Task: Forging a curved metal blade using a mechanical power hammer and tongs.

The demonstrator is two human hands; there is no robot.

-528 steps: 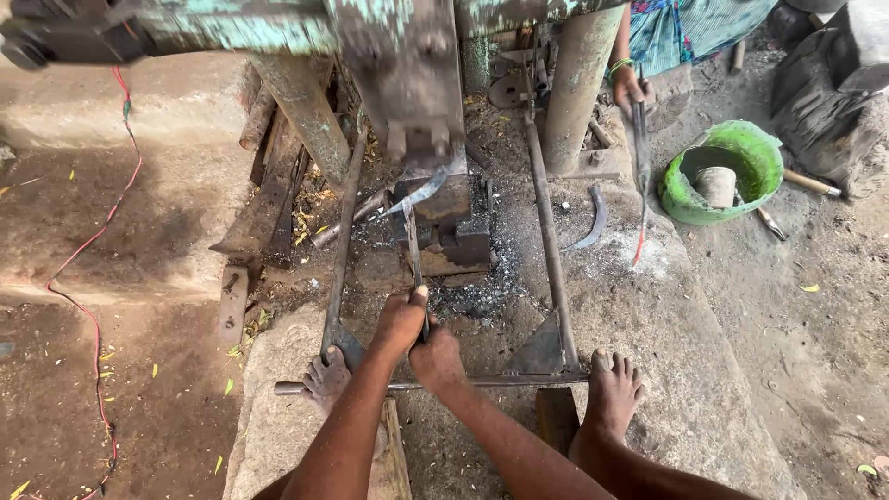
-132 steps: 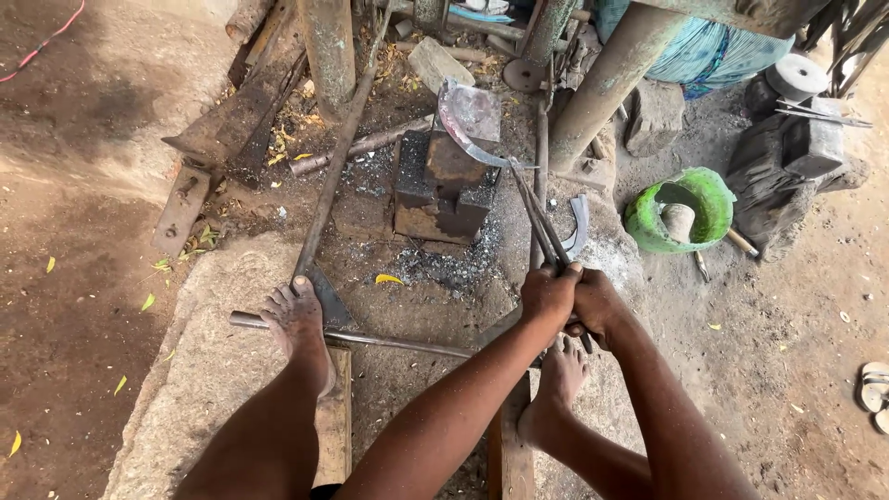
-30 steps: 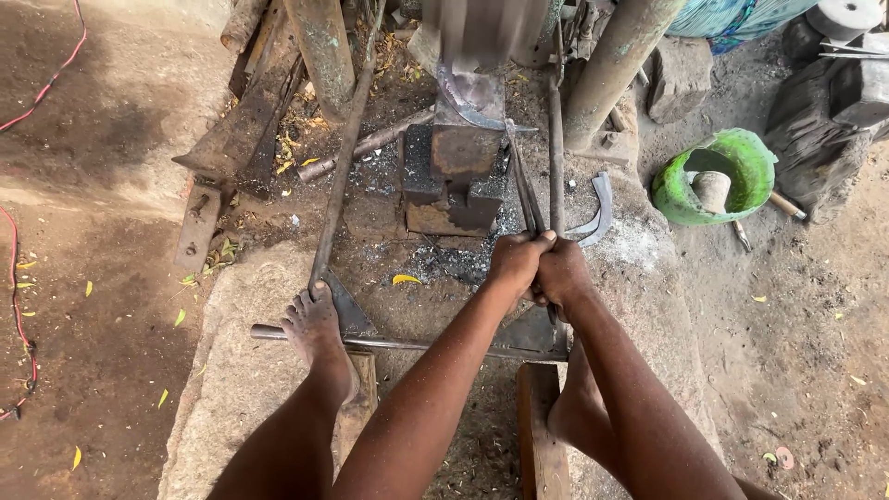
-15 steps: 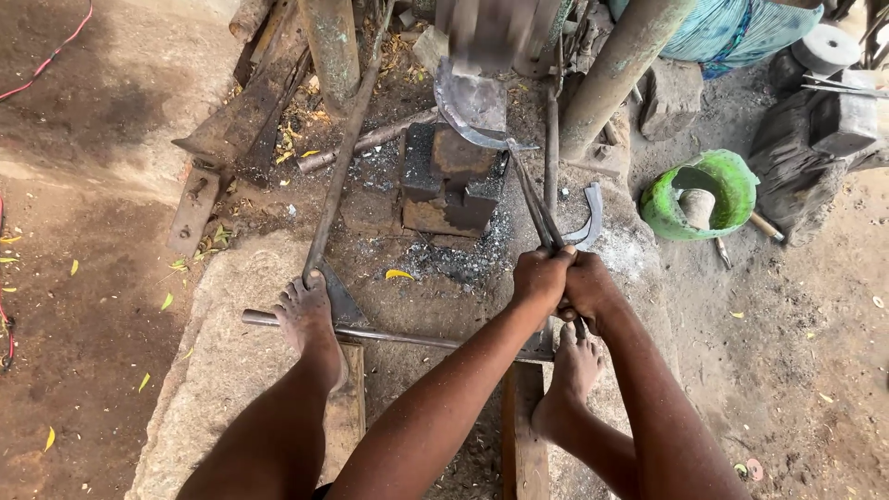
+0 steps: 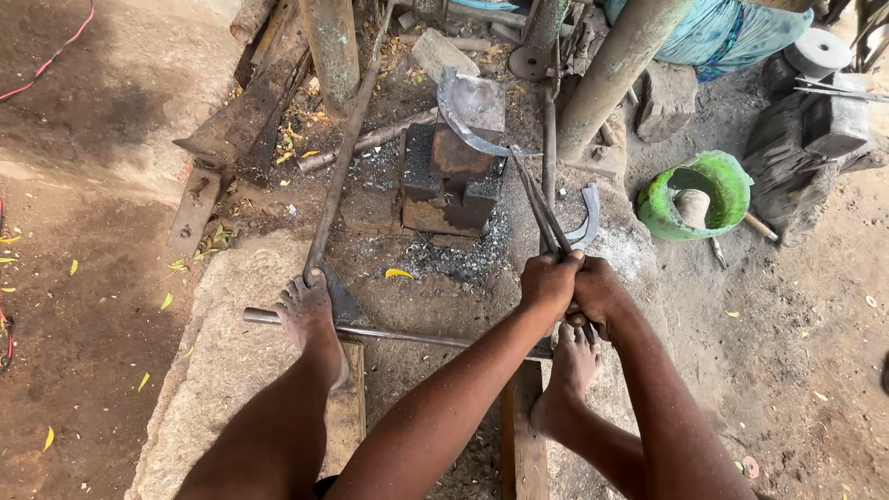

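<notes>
Both hands pulled back a touch since half a second ago, left hand [image 5: 548, 282] and right hand [image 5: 600, 294] clamped together on tongs [image 5: 542, 208], curved blade [image 5: 472, 116] at 12 o'clock on anvil block [image 5: 451, 181], green bowl [image 5: 708, 194] at 2 o'clock holding a pale lump [image 5: 692, 206]

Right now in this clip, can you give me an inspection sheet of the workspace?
Surface: stone slab and dirt floor, dusted with dark ash near the anvil block.
Job's things: long tongs grip a curved metal blade lying on the anvil block.
Clutter: second curved blade, green bowl with a pale object inside, iron rod under the bare feet, scrap wood.
Grippers: left hand and right hand both closed on the tong handles, touching each other.
Cables: red wire at the top left.
Surroundings: metal posts, machine frame, a person's blue cloth at the top.
</notes>
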